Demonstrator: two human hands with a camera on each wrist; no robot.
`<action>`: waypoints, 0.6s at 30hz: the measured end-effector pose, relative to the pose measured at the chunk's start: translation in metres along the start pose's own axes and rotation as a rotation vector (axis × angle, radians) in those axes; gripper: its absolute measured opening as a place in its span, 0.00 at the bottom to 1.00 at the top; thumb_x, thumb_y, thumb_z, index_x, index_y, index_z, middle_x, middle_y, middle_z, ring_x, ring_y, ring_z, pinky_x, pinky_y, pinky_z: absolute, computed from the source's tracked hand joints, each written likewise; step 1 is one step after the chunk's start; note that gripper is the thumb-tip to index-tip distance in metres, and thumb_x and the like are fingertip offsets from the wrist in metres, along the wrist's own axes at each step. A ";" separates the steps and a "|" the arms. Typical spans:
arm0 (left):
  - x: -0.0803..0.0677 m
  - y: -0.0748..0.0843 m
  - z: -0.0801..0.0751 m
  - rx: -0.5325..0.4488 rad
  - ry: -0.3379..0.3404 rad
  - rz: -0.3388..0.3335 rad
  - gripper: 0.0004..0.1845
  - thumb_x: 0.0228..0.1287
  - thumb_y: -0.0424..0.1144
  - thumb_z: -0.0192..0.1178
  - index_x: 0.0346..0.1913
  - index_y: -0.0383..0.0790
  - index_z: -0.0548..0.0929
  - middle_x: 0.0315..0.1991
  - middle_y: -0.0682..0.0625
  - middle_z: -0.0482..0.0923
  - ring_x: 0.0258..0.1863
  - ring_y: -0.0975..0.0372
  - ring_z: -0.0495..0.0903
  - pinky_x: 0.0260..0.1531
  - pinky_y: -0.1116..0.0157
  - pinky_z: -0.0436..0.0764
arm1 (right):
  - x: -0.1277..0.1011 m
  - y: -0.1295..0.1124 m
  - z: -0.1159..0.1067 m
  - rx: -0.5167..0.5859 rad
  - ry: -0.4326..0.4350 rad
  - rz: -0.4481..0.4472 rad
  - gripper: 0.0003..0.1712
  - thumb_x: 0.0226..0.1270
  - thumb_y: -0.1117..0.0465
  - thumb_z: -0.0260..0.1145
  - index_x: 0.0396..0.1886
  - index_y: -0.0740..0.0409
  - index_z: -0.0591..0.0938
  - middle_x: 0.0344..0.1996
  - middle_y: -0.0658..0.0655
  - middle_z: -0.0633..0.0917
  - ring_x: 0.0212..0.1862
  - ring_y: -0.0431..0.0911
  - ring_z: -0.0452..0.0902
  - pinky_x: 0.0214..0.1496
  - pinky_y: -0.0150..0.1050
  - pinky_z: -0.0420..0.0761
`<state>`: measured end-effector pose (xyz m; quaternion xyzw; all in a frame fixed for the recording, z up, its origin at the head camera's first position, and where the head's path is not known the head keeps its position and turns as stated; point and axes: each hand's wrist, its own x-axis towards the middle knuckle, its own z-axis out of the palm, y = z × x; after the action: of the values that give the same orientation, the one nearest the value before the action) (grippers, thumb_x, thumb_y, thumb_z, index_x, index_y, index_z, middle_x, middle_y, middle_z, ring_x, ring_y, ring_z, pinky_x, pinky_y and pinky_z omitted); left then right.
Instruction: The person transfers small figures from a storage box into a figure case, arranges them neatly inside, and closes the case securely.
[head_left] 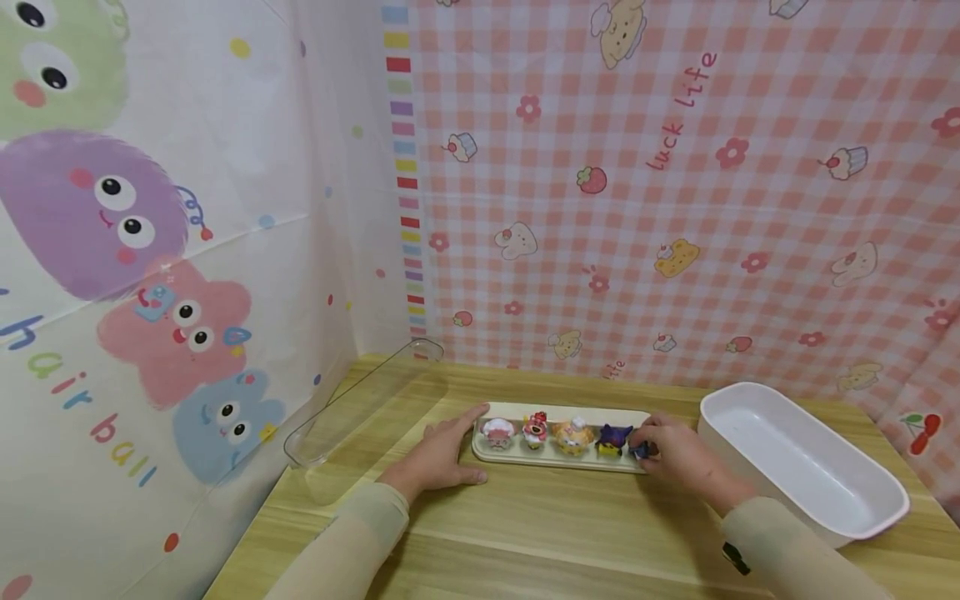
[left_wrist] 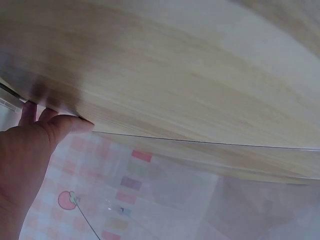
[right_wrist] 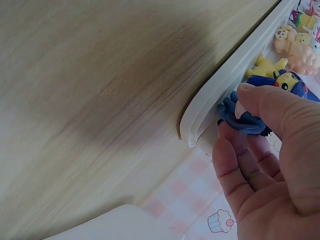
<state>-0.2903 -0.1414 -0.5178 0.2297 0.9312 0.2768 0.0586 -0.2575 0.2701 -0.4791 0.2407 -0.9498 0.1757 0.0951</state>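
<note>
A long shallow cream tray (head_left: pixel 517 457) lies on the table with several small figurines in a row. Among them are a pink-capped one (head_left: pixel 498 433), a red one (head_left: pixel 536 430), a yellow-orange one (head_left: pixel 573 437) and a purple-and-yellow one (head_left: pixel 613 440). At the tray's right end my right hand (head_left: pixel 686 454) pinches a dark blue figurine (right_wrist: pixel 245 117) between thumb and fingers, low beside the purple-and-yellow one. My left hand (head_left: pixel 441 450) rests at the tray's left end, fingers extended along its edge and thumb stretched out near the table.
To the right stands a deep white oblong bin (head_left: pixel 802 467). A clear plastic cover (head_left: pixel 367 408) stands at the back left, by the patterned wall cloth. A small dark object (head_left: pixel 736 558) lies by my right sleeve. The table (head_left: pixel 540 533) has a wood-grain top.
</note>
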 end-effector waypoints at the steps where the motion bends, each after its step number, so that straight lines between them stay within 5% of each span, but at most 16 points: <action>1: 0.000 0.000 0.000 -0.001 0.000 0.000 0.61 0.58 0.55 0.81 0.87 0.63 0.51 0.82 0.40 0.65 0.81 0.37 0.64 0.79 0.26 0.49 | 0.000 0.000 0.000 -0.004 0.004 -0.001 0.13 0.53 0.73 0.82 0.35 0.54 0.91 0.38 0.53 0.83 0.38 0.43 0.81 0.37 0.38 0.85; 13: 0.000 -0.001 0.000 -0.001 -0.003 0.002 0.61 0.58 0.56 0.81 0.87 0.63 0.51 0.82 0.40 0.65 0.81 0.37 0.64 0.79 0.26 0.49 | -0.001 -0.001 -0.001 -0.005 -0.051 0.096 0.23 0.58 0.66 0.83 0.53 0.62 0.86 0.48 0.60 0.85 0.47 0.52 0.86 0.50 0.53 0.90; 18: 0.000 -0.002 0.000 -0.002 -0.001 0.004 0.61 0.58 0.56 0.81 0.87 0.63 0.51 0.82 0.40 0.65 0.81 0.37 0.64 0.79 0.26 0.49 | -0.003 0.000 -0.001 0.043 -0.057 0.120 0.25 0.59 0.65 0.82 0.56 0.65 0.85 0.49 0.62 0.85 0.45 0.51 0.87 0.47 0.51 0.90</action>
<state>-0.2912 -0.1423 -0.5188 0.2315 0.9305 0.2777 0.0587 -0.2551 0.2720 -0.4791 0.1903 -0.9609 0.1943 0.0520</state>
